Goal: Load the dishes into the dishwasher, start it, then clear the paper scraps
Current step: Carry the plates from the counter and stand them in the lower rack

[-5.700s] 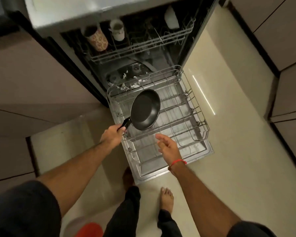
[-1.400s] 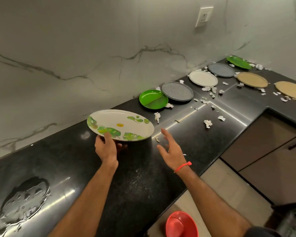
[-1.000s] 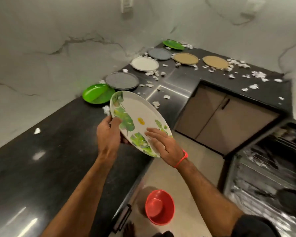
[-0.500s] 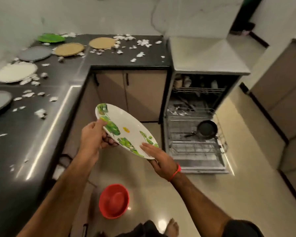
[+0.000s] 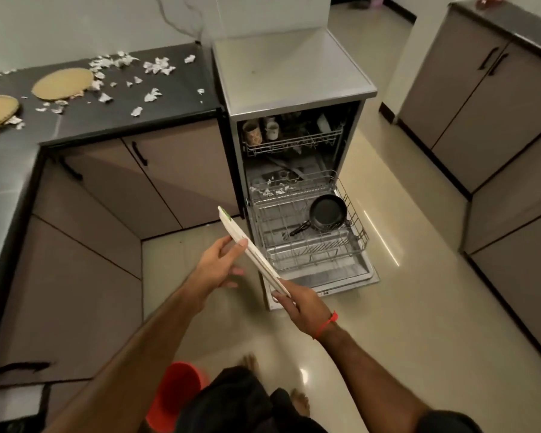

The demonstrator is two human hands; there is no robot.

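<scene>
A white plate with green leaf print [image 5: 250,248] is tilted edge-on toward me in front of the open dishwasher [image 5: 294,73]. My right hand [image 5: 300,304] grips the plate's lower end. My left hand [image 5: 219,264] touches its near face with one fingertip, the other fingers spread loosely off it. The lower rack [image 5: 353,220] is pulled out over the open door and holds a black frying pan [image 5: 328,212]. Two mugs [image 5: 253,132] stand in the upper rack. Paper scraps [image 5: 156,68] litter the black counter [image 5: 113,120], and some lie inside the dishwasher [image 5: 269,190].
Two tan plates [image 5: 63,83] lie on the counter at the left. A red bucket [image 5: 175,392] stands on the floor by my feet. Cabinets [image 5: 481,98] line the right side, leaving a strip of cream floor [image 5: 403,292] beside the dishwasher door.
I have turned from the counter to face the dishwasher. The plate has swung from flat to edge-on, and my left hand has loosened from gripping its rim while my right hand has taken hold.
</scene>
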